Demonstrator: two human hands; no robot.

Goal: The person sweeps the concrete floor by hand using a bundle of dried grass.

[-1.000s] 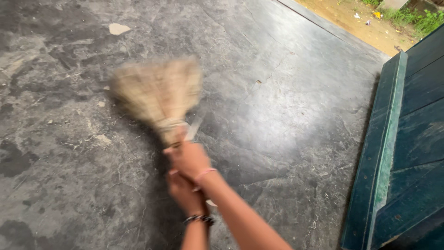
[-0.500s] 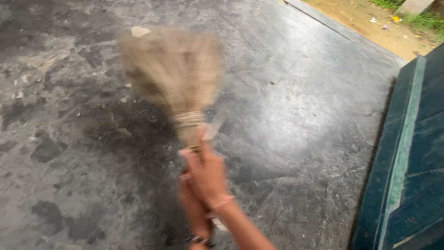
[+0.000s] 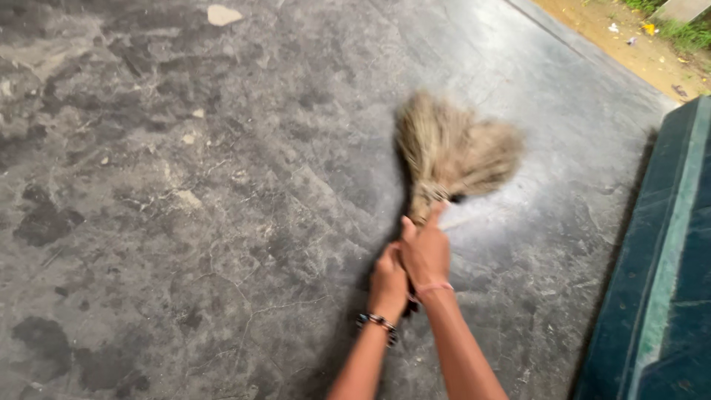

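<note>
broom (image 3: pixel 453 152) now right of earlier spot

Count, head view. Hands: two, left hand (image 3: pixel 388 284) and right hand (image 3: pixel 426 253), both closed around the same handle. Broom (image 3: pixel 453 152): one, straw head fanned on the floor (image 3: pixel 222 244). Wristbands: two, one beaded bracelet (image 3: pixel 378 324) on the left wrist, one pink band (image 3: pixel 433 287) on the right. Pale chips on the floor: one large chip (image 3: pixel 221 14) at top, several smaller flecks, too small to count. Green door (image 3: pixel 670 267): one, at right edge.
</note>
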